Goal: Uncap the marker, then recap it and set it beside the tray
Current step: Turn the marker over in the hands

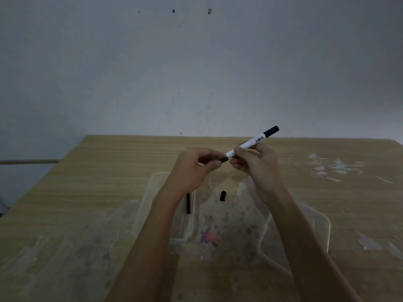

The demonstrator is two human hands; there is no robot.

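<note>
A white marker (250, 143) with a black far end is held tilted above the table, its far end pointing up and right. My right hand (257, 168) grips the white barrel near its lower end. My left hand (194, 168) pinches the short black cap (223, 159) at that lower end, and the fingers hide most of it. I cannot tell whether the cap is seated or slightly off. Both hands hover over the far end of a clear plastic tray (150, 192).
A small loose black cap (222, 196) and a thin black stick (188, 203) lie below my hands by the tray. A second clear plastic container (322, 219) sits at the right. A red and blue scribble (209, 236) marks the middle. The wooden table (98, 171) meets a grey wall.
</note>
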